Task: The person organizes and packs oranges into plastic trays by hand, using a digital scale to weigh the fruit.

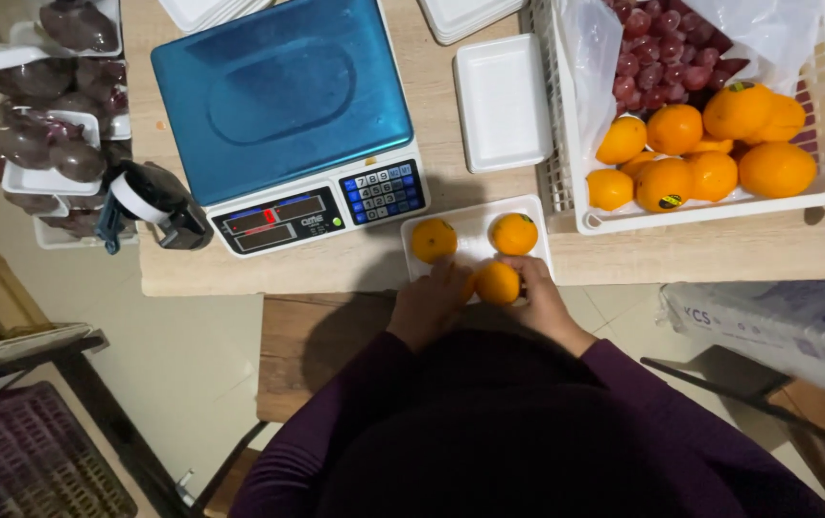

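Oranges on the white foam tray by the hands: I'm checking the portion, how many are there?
3 oranges on the tray: one at its left, one at its right, one at the near edge between the left hand and right hand. The hands may hide another.

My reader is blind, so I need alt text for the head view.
Both hands, left hand and right hand, settle oranges on a white foam tray beside a blue scale and a white crate of oranges.

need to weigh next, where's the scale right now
In the head view the blue-topped scale sits on the wooden table, up and left of the white tray of oranges that both hands touch.
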